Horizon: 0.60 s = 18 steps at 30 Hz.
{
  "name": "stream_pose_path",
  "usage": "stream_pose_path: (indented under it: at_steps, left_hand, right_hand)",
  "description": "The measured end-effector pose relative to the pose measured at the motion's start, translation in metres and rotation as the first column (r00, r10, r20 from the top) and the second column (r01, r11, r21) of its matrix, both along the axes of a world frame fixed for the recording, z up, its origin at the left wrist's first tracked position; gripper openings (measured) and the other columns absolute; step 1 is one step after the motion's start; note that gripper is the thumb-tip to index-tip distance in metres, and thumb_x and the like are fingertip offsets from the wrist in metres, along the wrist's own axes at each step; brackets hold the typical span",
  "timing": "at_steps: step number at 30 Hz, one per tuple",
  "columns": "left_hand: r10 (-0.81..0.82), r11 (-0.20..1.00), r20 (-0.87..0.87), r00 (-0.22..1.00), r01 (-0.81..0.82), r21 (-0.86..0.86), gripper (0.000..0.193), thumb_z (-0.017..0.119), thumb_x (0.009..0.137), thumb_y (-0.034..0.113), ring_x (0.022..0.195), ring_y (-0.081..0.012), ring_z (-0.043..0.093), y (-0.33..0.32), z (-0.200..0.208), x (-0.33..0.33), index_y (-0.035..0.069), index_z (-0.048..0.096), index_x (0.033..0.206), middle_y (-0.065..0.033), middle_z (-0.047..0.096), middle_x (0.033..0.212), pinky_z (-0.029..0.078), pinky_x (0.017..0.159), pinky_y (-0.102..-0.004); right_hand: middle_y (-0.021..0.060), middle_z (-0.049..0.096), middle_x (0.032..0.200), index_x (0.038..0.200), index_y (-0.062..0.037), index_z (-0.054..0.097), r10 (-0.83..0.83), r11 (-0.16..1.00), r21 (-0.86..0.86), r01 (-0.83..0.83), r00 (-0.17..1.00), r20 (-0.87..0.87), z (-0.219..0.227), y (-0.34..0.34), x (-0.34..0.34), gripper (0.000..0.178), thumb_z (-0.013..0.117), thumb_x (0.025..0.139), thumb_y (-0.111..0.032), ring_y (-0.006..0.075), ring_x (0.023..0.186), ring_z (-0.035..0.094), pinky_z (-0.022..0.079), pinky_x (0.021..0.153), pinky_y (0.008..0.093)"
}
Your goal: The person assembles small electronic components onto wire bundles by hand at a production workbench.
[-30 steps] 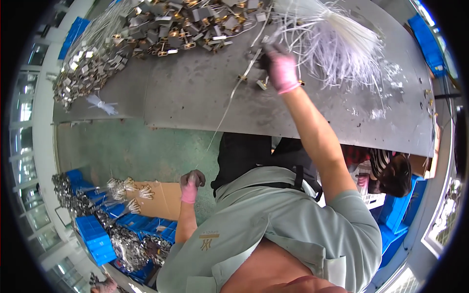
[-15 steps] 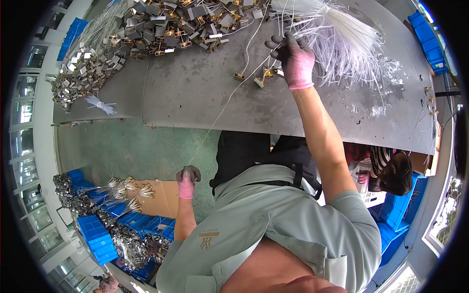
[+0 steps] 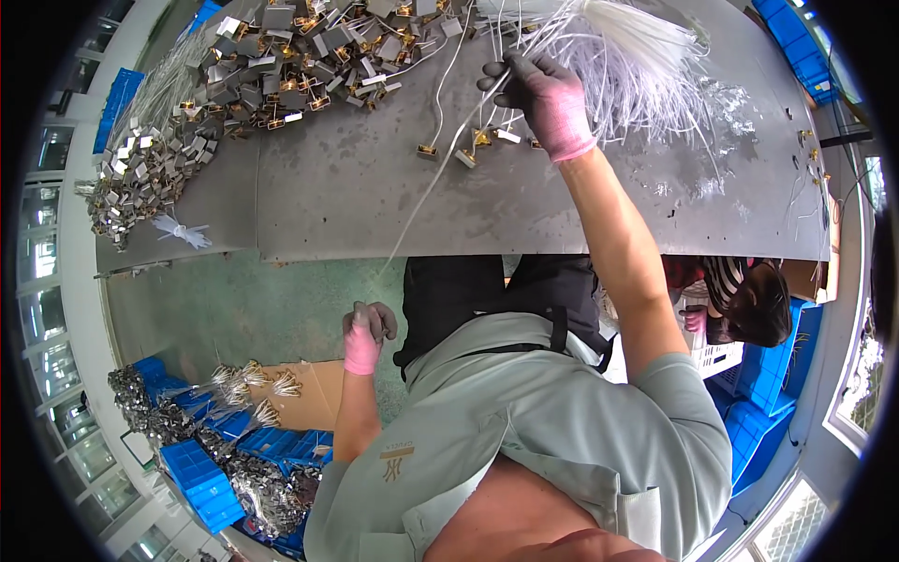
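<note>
My right hand (image 3: 543,96), in a grey glove with a pink cuff, is over the table with its fingers closed around a white wire (image 3: 433,192). That wire slants down toward my left hand (image 3: 368,323), gloved the same way and held low in front of the table's edge. The left fingers are curled; the wire fades just above them, so what they hold cannot be made out. Below my right hand lie several small brass-coloured pieces with pale blocks (image 3: 480,138). A bundle of thin translucent white strands (image 3: 646,80) spreads beside the right hand.
Grey blocks with brass-coloured fittings (image 3: 281,70) are heaped on the metal table (image 3: 375,211). Smaller blocks (image 3: 140,178) are piled at the left end. Blue crates (image 3: 201,482) with metal parts stand at lower left. Another person (image 3: 754,295) is at the right, beyond my arm.
My right hand has shifted slightly left and up in the picture with the wire. The wire reached my left fingertips before; now its visible end fades above them.
</note>
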State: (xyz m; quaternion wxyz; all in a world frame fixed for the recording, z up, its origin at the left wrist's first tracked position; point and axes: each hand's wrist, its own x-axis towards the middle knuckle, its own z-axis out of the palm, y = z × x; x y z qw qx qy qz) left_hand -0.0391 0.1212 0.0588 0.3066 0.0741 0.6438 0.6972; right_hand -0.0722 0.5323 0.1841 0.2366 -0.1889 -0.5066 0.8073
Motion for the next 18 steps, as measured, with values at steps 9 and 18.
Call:
stream_pose_path:
  at_steps: [9,18]
  left_hand:
    - [-0.185,0.951,-0.059,0.981,0.164,-0.261,0.052,0.042,0.095,0.043,0.042,-0.0164,0.04,0.086,0.049,-0.039,0.009,0.038,0.056,-0.0091,0.043,0.051,0.03,0.041,-0.0284]
    - [0.213,0.923,0.11,0.971,-0.237,0.302,0.046,0.046,0.095,0.047,0.055,-0.0149,0.053,0.109,0.039,-0.038,0.002,0.055,0.088,-0.0086,0.06,0.072,0.041,0.049,-0.0284]
  right_hand:
    - [0.0084,0.067,0.074,0.1,0.0044,0.064,0.507,0.815,0.153,-0.558,0.816,0.277,-0.038,-0.095,0.023,0.022,0.064,0.086,-0.012,0.0136,0.064,0.066,0.052,0.058,0.0271]
    - [0.0077,0.066,0.073,0.094,0.0032,0.065,0.318,0.912,0.19,-0.363,0.92,0.23,-0.01,-0.066,0.015,0.023,0.062,0.092,-0.019,0.013,0.059,0.063,0.048,0.056,0.0237]
